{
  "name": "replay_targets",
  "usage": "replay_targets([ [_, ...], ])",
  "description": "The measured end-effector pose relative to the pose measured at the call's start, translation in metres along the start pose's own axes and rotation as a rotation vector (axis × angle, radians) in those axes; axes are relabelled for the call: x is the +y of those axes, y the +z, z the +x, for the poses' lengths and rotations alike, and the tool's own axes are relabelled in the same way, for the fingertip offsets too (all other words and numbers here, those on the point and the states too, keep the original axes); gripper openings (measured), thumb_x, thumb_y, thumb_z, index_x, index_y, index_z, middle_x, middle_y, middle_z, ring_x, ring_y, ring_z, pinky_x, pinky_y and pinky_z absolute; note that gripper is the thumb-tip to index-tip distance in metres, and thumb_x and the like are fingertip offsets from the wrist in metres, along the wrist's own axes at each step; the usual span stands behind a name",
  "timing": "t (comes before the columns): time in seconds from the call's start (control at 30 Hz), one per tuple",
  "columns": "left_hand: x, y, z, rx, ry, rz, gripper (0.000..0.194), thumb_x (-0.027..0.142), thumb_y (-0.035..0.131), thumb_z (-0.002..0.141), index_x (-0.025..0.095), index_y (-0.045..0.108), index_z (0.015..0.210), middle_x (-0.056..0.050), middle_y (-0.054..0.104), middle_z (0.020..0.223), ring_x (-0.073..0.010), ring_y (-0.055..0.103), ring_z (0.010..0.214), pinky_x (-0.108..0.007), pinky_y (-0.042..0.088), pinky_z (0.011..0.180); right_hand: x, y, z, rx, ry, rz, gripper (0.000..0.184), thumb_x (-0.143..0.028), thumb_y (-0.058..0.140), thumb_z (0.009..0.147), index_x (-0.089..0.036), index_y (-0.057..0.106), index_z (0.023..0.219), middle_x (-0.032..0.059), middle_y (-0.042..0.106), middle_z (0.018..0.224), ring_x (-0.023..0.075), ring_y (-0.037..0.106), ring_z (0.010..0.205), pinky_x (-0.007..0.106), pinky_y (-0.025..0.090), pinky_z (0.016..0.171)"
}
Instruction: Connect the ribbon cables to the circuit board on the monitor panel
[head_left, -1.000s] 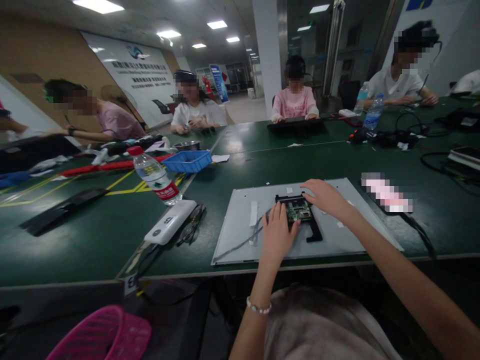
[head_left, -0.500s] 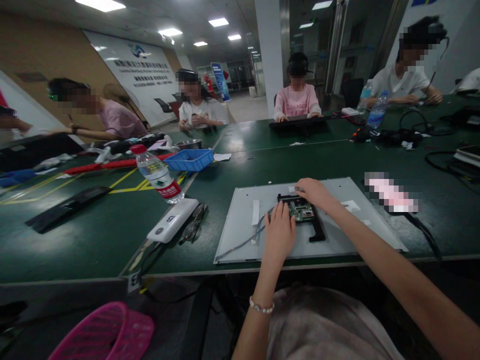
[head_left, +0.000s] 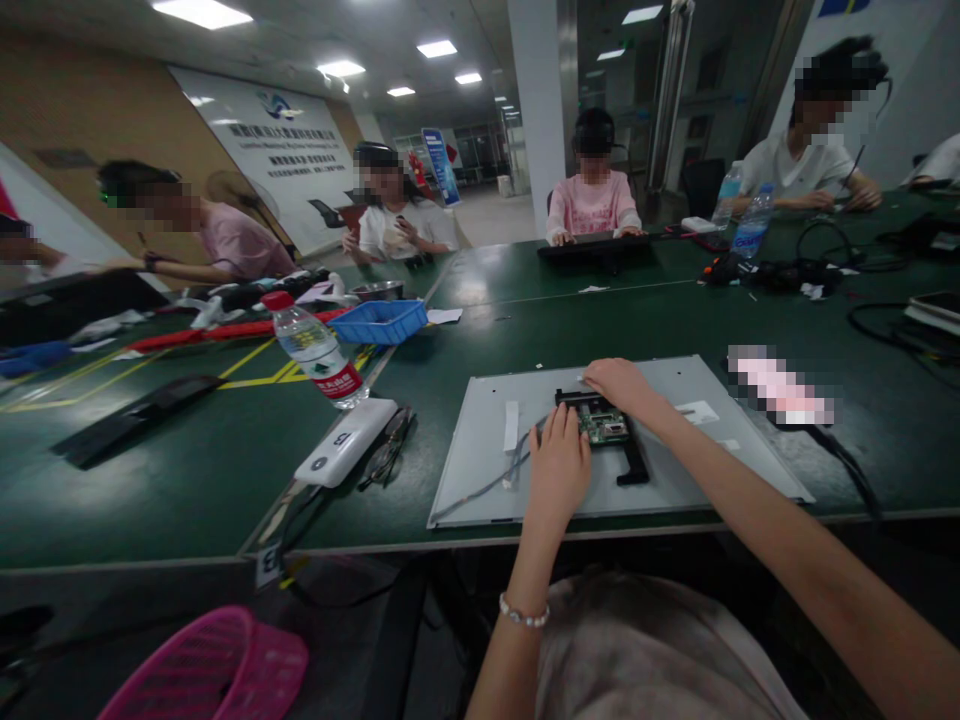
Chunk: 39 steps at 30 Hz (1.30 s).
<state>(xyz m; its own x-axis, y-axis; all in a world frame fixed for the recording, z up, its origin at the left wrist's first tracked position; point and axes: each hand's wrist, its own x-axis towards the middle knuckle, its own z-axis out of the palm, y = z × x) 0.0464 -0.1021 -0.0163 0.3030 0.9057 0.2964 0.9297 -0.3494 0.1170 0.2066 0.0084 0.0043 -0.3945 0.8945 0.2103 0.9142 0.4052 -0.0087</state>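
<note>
A flat grey-white panel [head_left: 480,420] lies on the table before me, with a black plastic bracket [head_left: 634,462] and a green circuit board [head_left: 606,428] on it. My left hand [head_left: 561,468] rests with fingers stretched flat over the left side of the bracket and board. At the bracket's far side, my right hand [head_left: 621,386] has its fingers bent and drawn together low over the panel; what they pinch, if anything, is hidden. A thin grey cable [head_left: 487,488] runs from under my left hand to the panel's near left corner.
Left of the panel are a white power bank [head_left: 345,440], eyeglasses [head_left: 386,450], a water bottle [head_left: 319,350] and a blue tray [head_left: 382,322]. A blurred pinkish object [head_left: 780,385] lies right. Below stands a pink basket [head_left: 217,670]. Several people sit around the table.
My right hand has shifted slightly left along the bracket's far side. My left hand stays in place. Across the table, a person in white has raised their hands apart.
</note>
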Motion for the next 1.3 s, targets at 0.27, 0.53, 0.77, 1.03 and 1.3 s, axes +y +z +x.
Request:
replay_targets([
  [0.27,-0.001,0.001,0.0,0.011,0.01,-0.004,0.044,0.029,0.025,0.098,0.016,0.04,0.137,-0.01,0.037,0.147,-0.0221,0.032,0.137,-0.048,0.028,0.11,-0.013,-0.008,-0.01,0.028,-0.111,0.075,0.028,-0.023,0.043,0.094,-0.016,0.069,0.095,0.011,0.069,0.097,0.0199,0.063,0.093,0.027,0.042,0.08],
  [0.53,-0.002,0.002,-0.001,0.038,0.022,0.001,0.044,0.029,0.026,0.097,0.015,0.039,0.137,-0.011,0.039,0.146,-0.0228,0.033,0.136,-0.048,0.031,0.109,-0.017,-0.011,-0.012,-0.042,-0.066,0.214,0.027,-0.026,0.045,0.093,-0.017,0.07,0.099,0.0101,0.07,0.101,0.019,0.062,0.097,0.026,0.043,0.084],
  [0.77,0.0,0.0,-0.001,0.056,0.011,-0.022,0.047,0.026,0.028,0.096,0.015,0.032,0.141,-0.011,0.036,0.148,-0.0218,0.031,0.137,-0.047,0.031,0.109,0.022,-0.02,-0.033,-0.006,0.078,0.305,0.031,-0.026,0.049,0.089,-0.015,0.067,0.11,0.011,0.067,0.113,0.0211,0.06,0.106,0.029,0.042,0.092],
  [1.03,0.006,-0.014,-0.001,0.058,0.206,-0.023,0.041,0.023,0.032,0.096,0.02,0.039,0.137,-0.007,0.036,0.148,-0.0196,0.024,0.14,-0.045,0.023,0.114,0.056,0.001,-0.086,-0.002,0.343,0.375,0.036,-0.032,0.062,0.078,-0.011,0.068,0.106,0.0132,0.07,0.101,0.0218,0.066,0.084,0.031,0.047,0.081],
  [1.3,0.007,-0.017,0.0,-0.022,0.318,-0.063,0.039,0.021,0.035,0.095,0.021,0.042,0.134,-0.005,0.046,0.141,-0.0169,0.036,0.134,-0.037,0.029,0.112,0.041,0.007,-0.098,0.02,0.358,0.578,0.025,-0.017,0.062,0.073,-0.017,0.068,0.097,0.0061,0.071,0.089,0.0163,0.066,0.073,0.027,0.05,0.072],
])
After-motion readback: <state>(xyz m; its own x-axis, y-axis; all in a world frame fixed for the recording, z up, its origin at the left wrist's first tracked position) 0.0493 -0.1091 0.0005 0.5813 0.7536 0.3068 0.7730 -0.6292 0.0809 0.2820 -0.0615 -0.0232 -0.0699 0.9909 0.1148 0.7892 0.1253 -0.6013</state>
